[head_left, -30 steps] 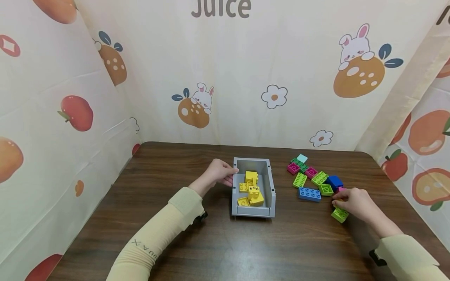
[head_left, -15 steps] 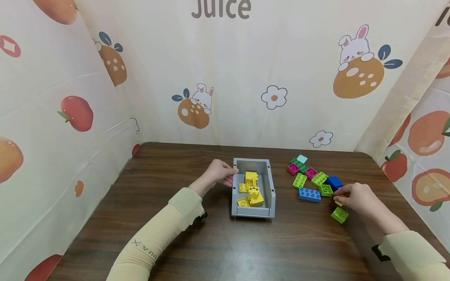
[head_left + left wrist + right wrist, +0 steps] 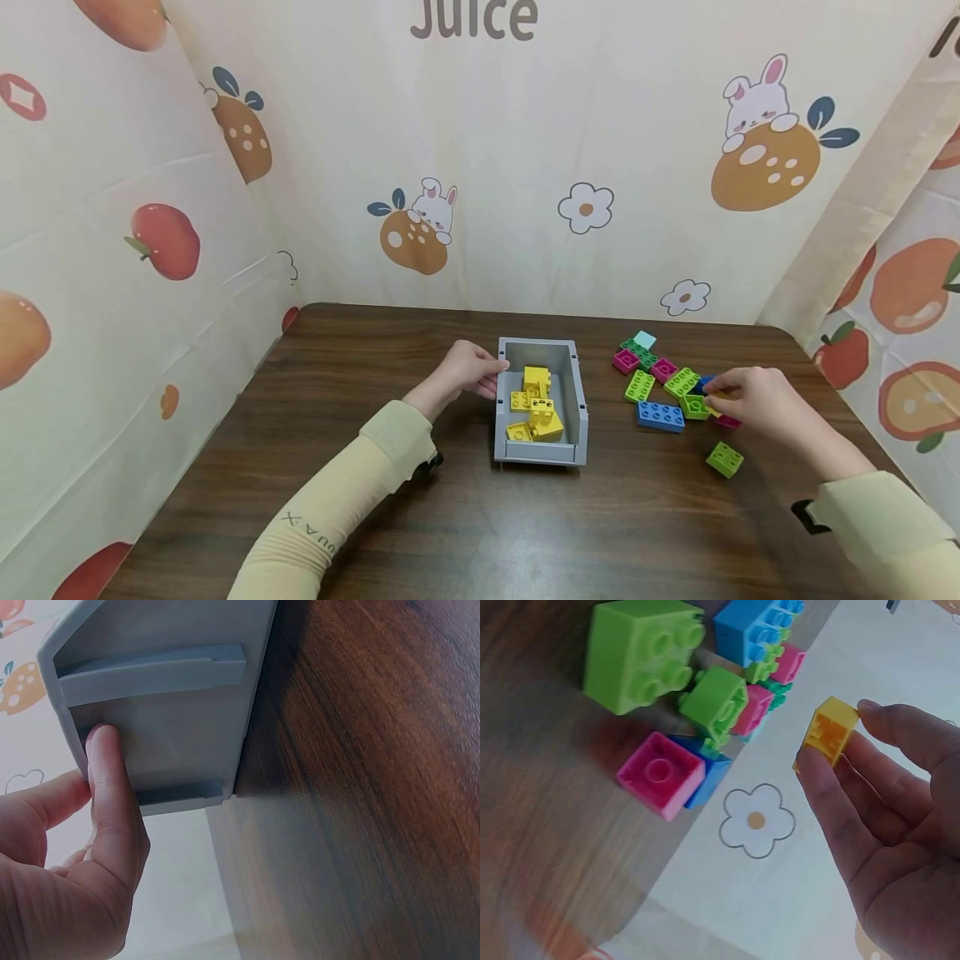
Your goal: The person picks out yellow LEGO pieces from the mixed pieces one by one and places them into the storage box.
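Observation:
My left hand (image 3: 472, 368) pinches the left wall of a grey bin (image 3: 543, 454), thumb at the rim and a finger flat on the outer side, as the left wrist view also shows. Inside the bin lie several yellow toy bricks (image 3: 537, 379). Between thumb and fingers of my right hand (image 3: 761, 408) is a yellow brick (image 3: 831, 727), held above the table with its hollow underside showing in the right wrist view. Below that hand are a pink brick (image 3: 660, 774) and a dark blue brick (image 3: 709, 778), both partly covered by the hand in the head view.
Right of the bin lies a loose group of bricks: a blue brick (image 3: 661, 415), a lime brick (image 3: 640, 385), a pink brick (image 3: 626, 360) and a pale blue piece (image 3: 644, 339). Another lime brick (image 3: 724, 459) sits nearer the front. Printed curtains (image 3: 510, 250) stand behind the table (image 3: 360, 358).
My right hand has lifted the yellow brick off the table and moved slightly away from me, uncovering the pink brick and the front lime brick. The left hand and the bin have stayed put.

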A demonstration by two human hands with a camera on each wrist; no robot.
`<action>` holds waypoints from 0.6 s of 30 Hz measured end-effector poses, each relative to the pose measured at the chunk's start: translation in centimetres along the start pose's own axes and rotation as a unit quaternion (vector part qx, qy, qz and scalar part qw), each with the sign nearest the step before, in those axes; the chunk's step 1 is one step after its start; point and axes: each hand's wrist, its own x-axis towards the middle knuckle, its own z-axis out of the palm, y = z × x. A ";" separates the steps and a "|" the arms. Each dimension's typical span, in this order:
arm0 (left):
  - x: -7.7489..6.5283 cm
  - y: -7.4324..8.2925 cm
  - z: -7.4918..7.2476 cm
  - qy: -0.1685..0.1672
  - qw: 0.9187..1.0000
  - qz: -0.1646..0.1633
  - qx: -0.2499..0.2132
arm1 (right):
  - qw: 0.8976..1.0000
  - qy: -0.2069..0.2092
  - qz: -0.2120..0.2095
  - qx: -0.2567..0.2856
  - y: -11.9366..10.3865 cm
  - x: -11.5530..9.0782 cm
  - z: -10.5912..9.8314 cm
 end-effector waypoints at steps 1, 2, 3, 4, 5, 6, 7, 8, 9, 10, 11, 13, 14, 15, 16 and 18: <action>0.0 0.0 0.0 0.000 1.000 0.000 0.000 | 1.000 0.002 -0.001 -0.001 -0.2 0.1 -0.1; 0.0 0.0 0.0 0.000 1.000 0.000 -0.001 | 1.000 0.003 -0.002 -0.002 -0.4 0.2 -0.2; 0.0 0.0 0.0 0.000 1.000 0.000 -0.001 | 1.000 0.004 -0.003 -0.002 -0.5 0.3 -0.3; -0.1 0.0 0.0 0.000 1.000 0.000 -0.001 | 1.000 0.005 -0.005 -0.002 -0.6 0.4 -0.4; -0.1 0.0 0.0 0.000 1.000 0.000 -0.001 | 1.000 0.007 -0.006 -0.003 -0.8 0.5 -0.5; -0.1 0.1 0.0 0.000 1.000 0.000 -0.001 | 1.000 0.009 -0.009 -0.006 -0.9 0.6 -0.6; -0.1 0.1 0.0 -0.001 1.000 0.001 -0.001 | 1.000 0.011 -0.012 -0.007 -1.0 0.7 -0.6; -0.1 0.1 0.0 -0.001 1.000 0.001 -0.002 | 1.000 0.012 -0.015 -0.009 -1.1 0.8 -0.7; -0.1 0.1 0.0 0.000 1.000 0.001 -0.001 | 1.000 0.014 -0.017 -0.010 -1.2 0.9 -0.8; -0.1 0.2 0.0 0.000 1.000 0.001 -0.001 | 1.000 0.015 -0.020 -0.011 -1.3 1.0 -1.0; -0.1 0.2 0.0 0.000 1.000 0.001 -0.001 | 1.000 0.015 -0.023 -0.010 -1.5 1.1 -1.1; -0.2 0.2 0.0 0.001 1.000 0.000 -0.001 | 1.000 0.015 -0.025 -0.008 -1.8 1.3 -1.3; -0.2 0.2 0.0 0.001 1.000 0.000 -0.001 | 0.999 0.014 -0.028 -0.007 -2.0 1.3 -1.4; -0.2 0.2 0.0 0.001 1.000 -0.001 -0.001 | 0.999 0.014 -0.029 -0.007 -2.1 1.4 -1.5; -0.2 0.2 0.0 0.000 1.000 -0.001 -0.001 | 0.999 0.015 -0.034 -0.006 -2.3 1.5 -1.6; -0.3 0.1 -0.1 0.000 1.000 -0.002 0.000 | 0.999 0.018 -0.043 -0.007 -2.6 1.7 -1.6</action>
